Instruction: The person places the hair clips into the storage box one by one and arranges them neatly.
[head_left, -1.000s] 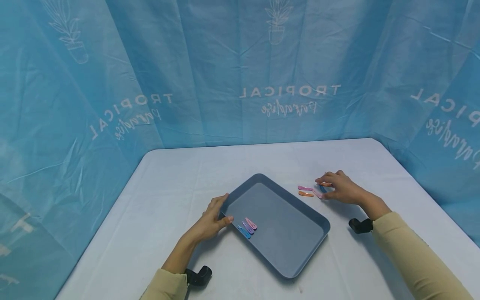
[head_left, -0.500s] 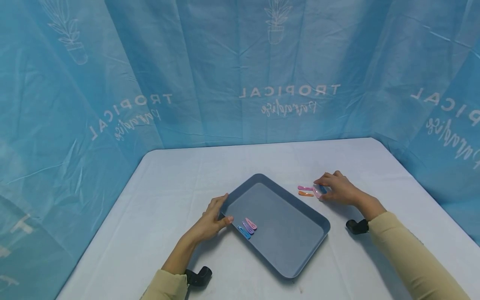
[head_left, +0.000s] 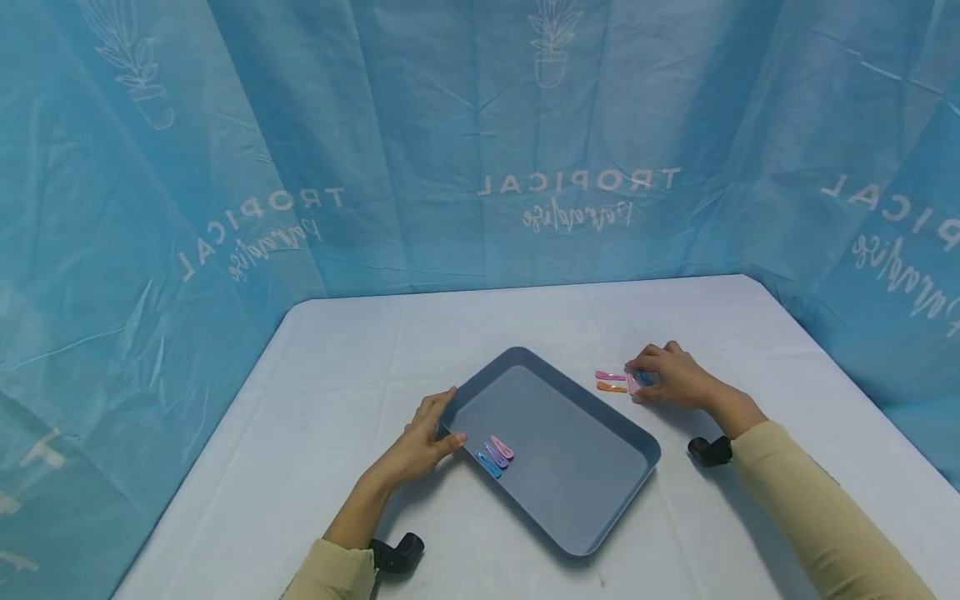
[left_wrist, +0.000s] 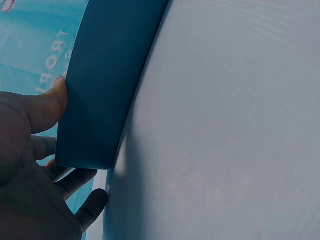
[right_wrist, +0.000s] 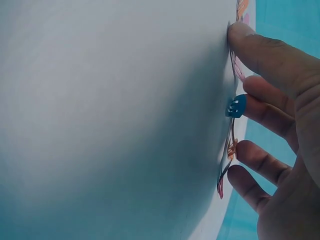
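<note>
My left hand grips the left corner of a grey-blue tray, thumb on the near rim and fingers along the far side; the left wrist view shows the tray's wall beside the thumb. Inside the tray lie a pink hair clip, a purple one and a blue one. Right of the tray, my right hand pinches a pale pink hair clip end to end between thumb and index finger, low over the cloth. A teal clip shows by its fingers.
Left of the right hand, a magenta clip and an orange clip lie on the white tablecloth. Below the right fingers are an orange clip and a red one. A blue printed curtain surrounds the table.
My right hand has shifted slightly left and its thumb and index finger have drawn in around the pale pink clip, which has turned more upright in view. The left hand and tray are still.
</note>
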